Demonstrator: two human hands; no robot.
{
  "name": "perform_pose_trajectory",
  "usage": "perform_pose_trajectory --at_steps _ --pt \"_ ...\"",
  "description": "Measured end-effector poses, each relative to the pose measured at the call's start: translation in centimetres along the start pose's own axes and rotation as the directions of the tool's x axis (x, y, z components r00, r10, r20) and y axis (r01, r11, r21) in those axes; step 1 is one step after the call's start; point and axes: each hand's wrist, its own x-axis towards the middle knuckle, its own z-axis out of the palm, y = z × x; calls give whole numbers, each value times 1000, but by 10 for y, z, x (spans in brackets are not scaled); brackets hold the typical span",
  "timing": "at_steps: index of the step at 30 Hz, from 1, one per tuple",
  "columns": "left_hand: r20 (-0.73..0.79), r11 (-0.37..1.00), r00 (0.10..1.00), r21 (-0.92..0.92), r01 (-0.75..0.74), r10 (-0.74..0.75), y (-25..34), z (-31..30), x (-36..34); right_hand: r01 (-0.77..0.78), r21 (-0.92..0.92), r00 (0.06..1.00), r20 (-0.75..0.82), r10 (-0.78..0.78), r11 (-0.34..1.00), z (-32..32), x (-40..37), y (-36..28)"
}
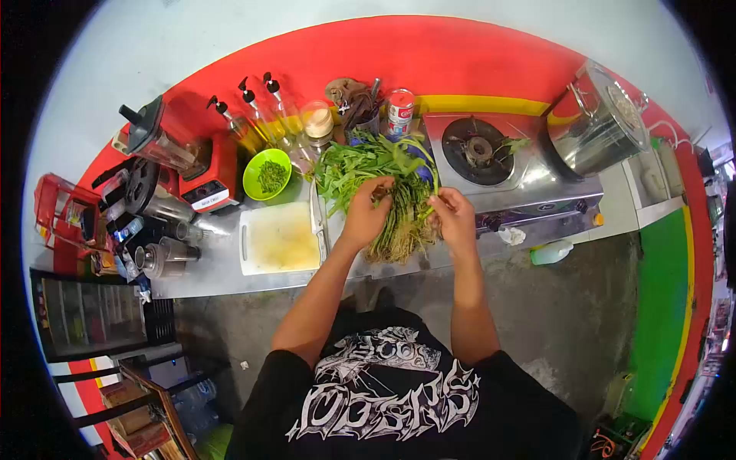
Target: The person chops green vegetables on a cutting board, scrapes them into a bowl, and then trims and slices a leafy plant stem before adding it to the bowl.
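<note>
One steel counter (pixel 207 287). Gas stove (pixel 529 172) at 2 o'clock from the rooted greens (pixel 399 222), which lie on the counter. Cutting board (pixel 280 239) at 8, green bowl (pixel 253 184) at 9 to 10. Left hand (pixel 369 213) curled over the greens, grip unclear. Right hand (pixel 454 218) pinching a green stem (pixel 435 175).
</note>
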Motion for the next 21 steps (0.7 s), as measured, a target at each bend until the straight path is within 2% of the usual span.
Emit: perform_pose_trajectory --at_steps 3,5,7,9,10,12,13,15,16,17,18,21 --pt "-57 999 998 32 -35 37 15 0 3 12 -5 999 -40 -12 1000 -4 -10 -13" --pt "-51 987 987 64 -148 152 30 -3 5 38 -71 998 -44 -41 997 -5 -16 -21" --pt "-87 973 974 117 -200 210 45 -6 -1 59 -99 998 13 -58 993 -3 -20 -25" --pt "-34 952 957 120 -281 287 55 -12 -4 66 -158 994 100 -51 985 4 -18 -21" --pt "-59 951 956 140 -276 286 56 -18 -6 30 -154 991 134 -9 988 12 -19 -25" --pt "17 967 969 75 -245 245 57 -30 -18 12 -129 985 171 11 992 28 -23 -22" --pt "3 968 973 92 -231 232 58 -38 -26 -1 -105 983 183 20 994 38 -23 -19" --pt "-34 901 942 306 -308 334 60 -54 -38 -29 -122 977 207 54 992 57 -24 -14" --pt "-26 877 935 355 -323 355 61 -65 -43 4 -199 968 246 46 980 67 -24 -11" --pt "-28 860 933 399 -319 359 64 -75 -50 38 -275 958 283 43 961 75 -26 -8" --pt "-18 841 935 444 -311 355 63 -84 -55 146 -302 938 345 -35 942 87 -27 -6" --pt "15 805 946 521 -283 323 55 -116 -68 170 -307 891 454 -13 937 115 -27 15"
